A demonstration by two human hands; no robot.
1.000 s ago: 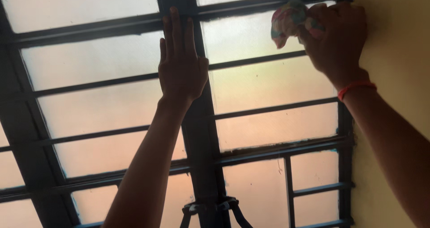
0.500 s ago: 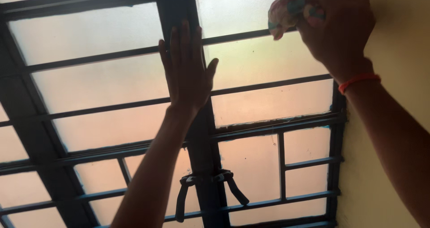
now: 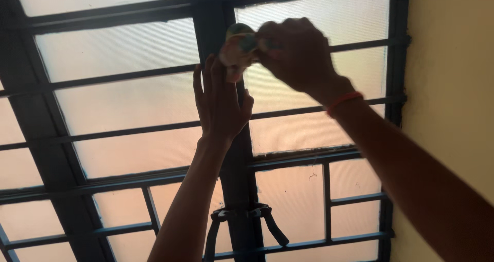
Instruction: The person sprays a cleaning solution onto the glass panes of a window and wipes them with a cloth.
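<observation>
Cloth (image 3: 237, 48), blurred and partly hidden, is clamped in the right hand (image 3: 298, 53); the left hand (image 3: 220, 105) lies flat, fingers apart, on the dark window post (image 3: 242, 159).

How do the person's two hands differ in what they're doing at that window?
The left hand is open and flat, fingers spread, resting on the dark centre post; the right hand is curled shut around a colourful cloth. The left hand is empty and looks sharp; the right hand looks blurred. Only the right wrist bears an orange band. Both reach up to the frosted window.
</observation>
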